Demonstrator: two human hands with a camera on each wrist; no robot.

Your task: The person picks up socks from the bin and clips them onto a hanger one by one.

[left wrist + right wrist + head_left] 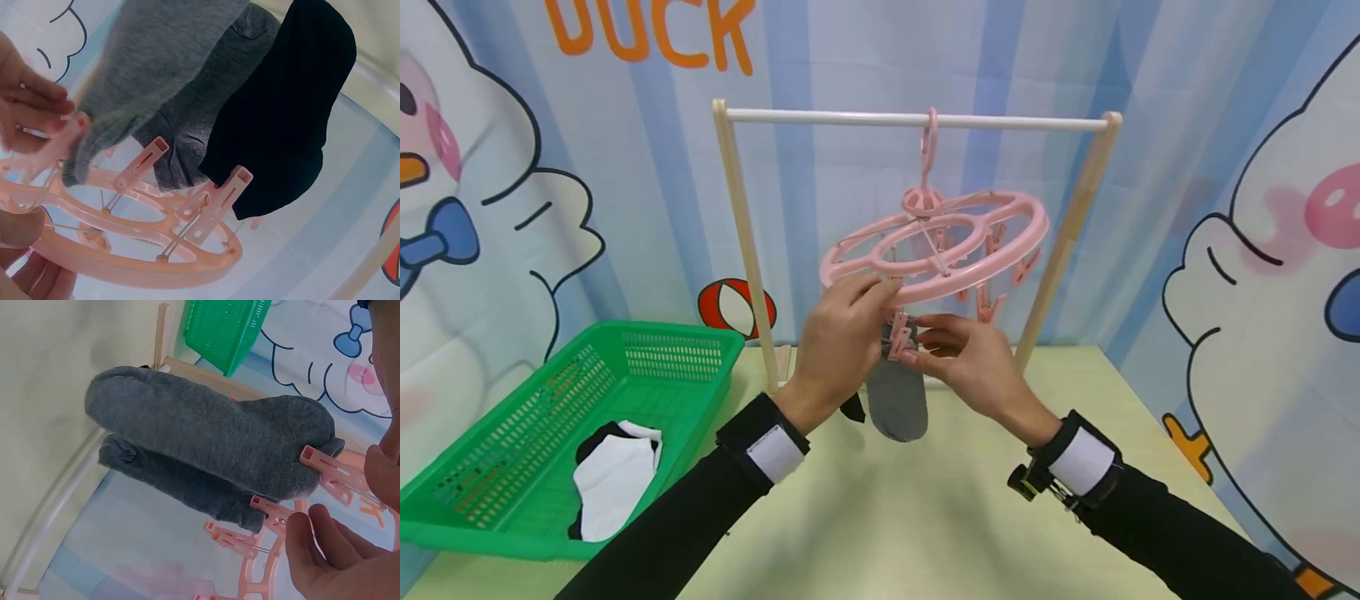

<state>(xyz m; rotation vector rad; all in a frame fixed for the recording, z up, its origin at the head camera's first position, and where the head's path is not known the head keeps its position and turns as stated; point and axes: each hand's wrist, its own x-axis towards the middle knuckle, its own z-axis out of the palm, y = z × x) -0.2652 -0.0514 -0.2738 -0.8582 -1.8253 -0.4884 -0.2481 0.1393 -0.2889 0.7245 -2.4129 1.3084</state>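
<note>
A pink round clip hanger hangs tilted from the rail. My left hand grips the near edge of its ring, thumb on top. Just right of there, my right hand has its fingers loosely extended beside a pink clip, nothing pinched between them. That clip bites the cuff of a grey sock, which dangles toe down. Behind it, a second grey sock and a black sock hang from other clips. In the head view the left hand hides most of the black one.
A green basket at the left holds white socks and black ones. The rack has a white rail on wooden posts. Bare clips hang at the ring's right. A printed curtain stands behind the pale table.
</note>
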